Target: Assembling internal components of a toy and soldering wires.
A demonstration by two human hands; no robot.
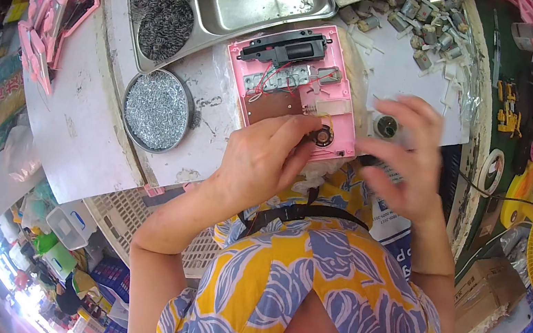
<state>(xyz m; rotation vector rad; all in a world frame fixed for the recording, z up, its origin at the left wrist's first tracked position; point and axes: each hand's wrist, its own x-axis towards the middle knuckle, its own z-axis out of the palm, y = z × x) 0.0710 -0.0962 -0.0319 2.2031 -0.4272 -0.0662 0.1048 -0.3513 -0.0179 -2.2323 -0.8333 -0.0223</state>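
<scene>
My left hand (261,159) pins a small round black part (322,135) on the pink plastic panel (307,86).
To seat it well, I should keep the panel flat on the white bench (85,124) and press straight down. My left fingers are curled, tips pinching the round part at the panel's near edge. My right hand (404,157) hovers blurred just beside the panel, fingers loosely spread; I cannot tell whether it holds anything. A round tin of small silvery parts (158,110) sits nearby.
</scene>
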